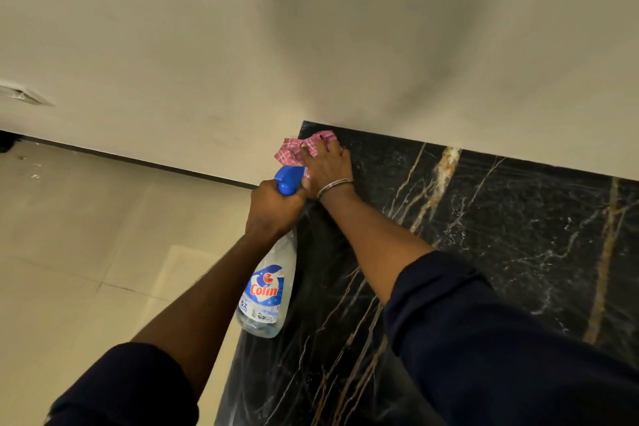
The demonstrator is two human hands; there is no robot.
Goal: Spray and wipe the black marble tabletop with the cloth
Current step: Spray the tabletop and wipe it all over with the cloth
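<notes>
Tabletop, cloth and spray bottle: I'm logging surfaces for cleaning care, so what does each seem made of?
Tabletop: looks like polished black marble, with gold and white veins and a faint sheen. Cloth: soft woven fabric, pink checked, crumpled under the right hand. Spray bottle: clear plastic, blue plastic trigger head, held in the left hand.

Surface: a black marble tabletop (484, 252), veined in gold and white, set against a pale wall (311, 28).
On it: a pink checked cloth (297, 150) is pressed down at the far left corner, partly overhanging the edge.
Below: a beige tiled floor (86, 235) is seen beside it.
</notes>
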